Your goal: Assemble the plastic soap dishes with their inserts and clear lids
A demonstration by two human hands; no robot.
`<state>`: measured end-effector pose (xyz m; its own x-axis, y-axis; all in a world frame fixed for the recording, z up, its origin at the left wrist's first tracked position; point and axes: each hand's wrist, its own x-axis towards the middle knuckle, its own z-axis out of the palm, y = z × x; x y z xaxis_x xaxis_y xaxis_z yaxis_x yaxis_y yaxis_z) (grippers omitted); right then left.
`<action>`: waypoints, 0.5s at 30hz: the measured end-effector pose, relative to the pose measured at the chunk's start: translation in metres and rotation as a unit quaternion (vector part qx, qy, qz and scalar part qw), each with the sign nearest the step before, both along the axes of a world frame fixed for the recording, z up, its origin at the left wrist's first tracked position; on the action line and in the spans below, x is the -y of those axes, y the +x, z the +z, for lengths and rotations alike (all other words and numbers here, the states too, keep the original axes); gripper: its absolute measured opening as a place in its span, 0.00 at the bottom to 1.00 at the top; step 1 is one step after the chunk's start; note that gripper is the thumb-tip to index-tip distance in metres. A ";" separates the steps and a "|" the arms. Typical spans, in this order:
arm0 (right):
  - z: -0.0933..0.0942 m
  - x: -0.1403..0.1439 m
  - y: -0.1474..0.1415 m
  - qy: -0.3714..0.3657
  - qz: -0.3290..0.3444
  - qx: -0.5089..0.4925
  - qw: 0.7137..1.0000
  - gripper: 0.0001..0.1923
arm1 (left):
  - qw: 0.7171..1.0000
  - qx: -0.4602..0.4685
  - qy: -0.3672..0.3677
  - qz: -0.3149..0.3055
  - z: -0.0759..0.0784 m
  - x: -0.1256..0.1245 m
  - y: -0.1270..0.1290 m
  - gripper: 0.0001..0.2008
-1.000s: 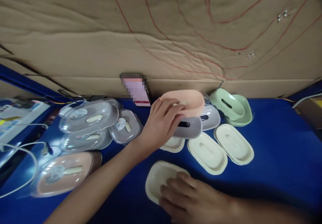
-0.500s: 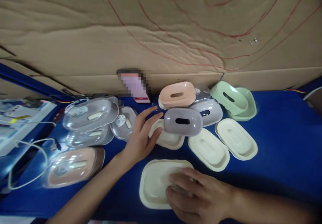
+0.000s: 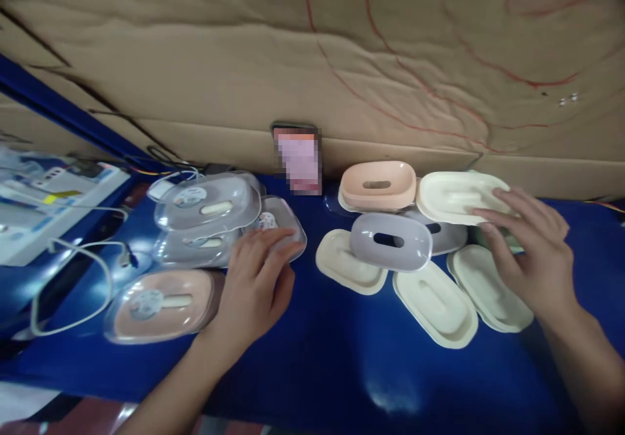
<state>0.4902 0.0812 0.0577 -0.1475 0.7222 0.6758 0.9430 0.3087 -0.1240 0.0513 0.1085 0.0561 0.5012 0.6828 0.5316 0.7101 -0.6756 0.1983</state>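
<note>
At the back right, my right hand [image 3: 532, 246] grips the right end of a cream oval tray [image 3: 439, 195], thumb below and fingers on its edge. This tray overlaps a green oval dish [image 3: 512, 243], mostly hidden behind tray and hand. My left hand [image 3: 258, 279] has its fingers stretched out by a grey oval dish with a clear cover [image 3: 293, 223]; I cannot tell whether they touch it. Between the hands lie a slotted grey dish [image 3: 390, 241], a slotted peach dish [image 3: 378, 184] and several cream trays [image 3: 434, 305].
More covered grey dishes [image 3: 205, 200] and a covered pink one [image 3: 166, 305] lie at the left. White cables [image 3: 105, 279] and a power strip [image 3: 63, 220] are further left. A phone [image 3: 299, 161] leans on the cardboard wall [image 3: 219, 83] behind the blue table [image 3: 332, 357].
My right hand has carried the cream tray from the front of the table to the back right. My left hand has moved left, from the cream trays to the covered grey dish. The view has shifted left.
</note>
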 end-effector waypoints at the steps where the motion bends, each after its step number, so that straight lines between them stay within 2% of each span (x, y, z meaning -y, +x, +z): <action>1: -0.005 -0.001 0.003 0.001 -0.014 0.008 1.000 0.13 | 1.000 -0.010 -0.003 0.028 0.000 -0.002 -0.003 0.21; 5: -0.020 0.000 0.007 0.016 -0.060 0.024 0.998 0.24 | 0.992 -0.035 -0.008 0.120 -0.006 -0.007 -0.009 0.18; 7: -0.022 0.002 0.008 0.026 -0.059 0.031 0.997 0.23 | 0.988 -0.054 -0.027 0.140 -0.010 -0.008 -0.009 0.19; 11: -0.022 -0.002 0.009 0.037 -0.024 0.049 0.998 0.18 | 0.983 -0.108 -0.043 0.140 -0.012 -0.003 -0.006 0.20; 15: -0.016 -0.009 0.007 0.051 -0.028 0.058 0.997 0.21 | 0.986 -0.124 -0.034 0.105 -0.004 0.016 -0.001 0.18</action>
